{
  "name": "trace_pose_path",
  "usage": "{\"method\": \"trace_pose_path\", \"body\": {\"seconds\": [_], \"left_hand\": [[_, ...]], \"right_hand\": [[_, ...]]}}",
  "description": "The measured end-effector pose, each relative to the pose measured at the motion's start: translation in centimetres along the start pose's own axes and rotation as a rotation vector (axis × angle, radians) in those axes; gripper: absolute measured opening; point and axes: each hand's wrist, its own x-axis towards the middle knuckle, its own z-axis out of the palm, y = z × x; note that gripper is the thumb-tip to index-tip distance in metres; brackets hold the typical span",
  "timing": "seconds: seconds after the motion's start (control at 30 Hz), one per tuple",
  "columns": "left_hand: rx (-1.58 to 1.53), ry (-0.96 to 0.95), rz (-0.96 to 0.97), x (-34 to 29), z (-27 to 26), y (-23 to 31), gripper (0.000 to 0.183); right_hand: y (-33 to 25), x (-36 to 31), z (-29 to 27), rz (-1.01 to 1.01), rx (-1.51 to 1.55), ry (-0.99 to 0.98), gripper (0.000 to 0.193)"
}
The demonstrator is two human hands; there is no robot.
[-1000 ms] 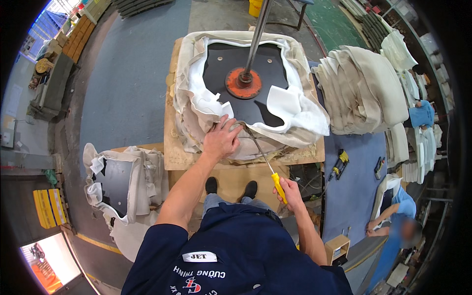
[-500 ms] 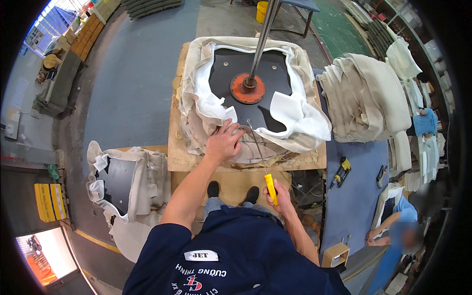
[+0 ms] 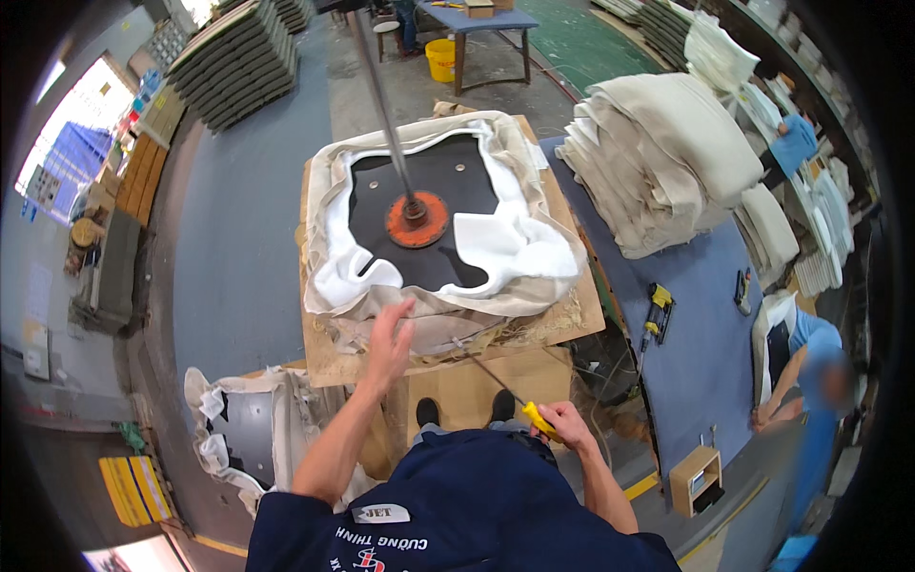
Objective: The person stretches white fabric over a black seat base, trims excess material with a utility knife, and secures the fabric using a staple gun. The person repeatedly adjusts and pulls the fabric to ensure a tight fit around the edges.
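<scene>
In front of me lies a cushion cover of beige fabric [image 3: 443, 329] with white padding [image 3: 519, 250], wrapped up around a black panel [image 3: 376, 205]. A round orange press plate [image 3: 416, 219] on a metal rod bears down on the panel. My left hand [image 3: 389, 345] is open, its fingers stretched out at the near left edge of the fabric. My right hand [image 3: 562, 424] grips the yellow handle of a long thin screwdriver-like tool [image 3: 537, 418]. Its shaft points up and left, the tip close to the cover's front side.
The cover sits on a wooden board [image 3: 329, 367]. Similar covers are stacked at lower left [image 3: 250, 429] and right [image 3: 658, 162]. A yellow and black power tool [image 3: 658, 310] lies on the blue table [image 3: 696, 372], where another person [image 3: 796, 362] works at the right.
My left hand has come back from the inner padding to the fabric's outer edge. The tool's tip has moved from over the black panel down to the front side. The view has shifted.
</scene>
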Motion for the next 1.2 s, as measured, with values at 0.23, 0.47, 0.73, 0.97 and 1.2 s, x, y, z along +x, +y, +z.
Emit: {"method": "trace_pose_path", "body": {"seconds": [0.23,0.47,0.73,0.97,1.2], "left_hand": [[-0.451,-0.251,-0.716,-7.2,0.2,4.9,0.027],[-0.359,-0.061,-0.957,-16.6,-5.7,5.7,0.027],[0.463,-0.312,-0.521,-16.5,-5.5,4.8,0.043],[0.941,-0.153,0.368,5.1,1.0,-3.4,0.048],[0.855,-0.422,0.230,6.6,-1.3,-7.4,0.037]], "right_hand": [[-2.6,-1.0,-1.6,0.086,-0.147,-0.203,0.040],[-4.4,1.9,-4.1,0.131,-0.316,-0.373,0.036],[-16.5,9.9,6.8,-0.307,-0.330,-0.277,0.045],[-17.8,20.7,13.5,-0.960,-1.042,0.267,0.038],[-17.7,22.8,13.9,-0.486,-1.220,0.214,0.035]]}}
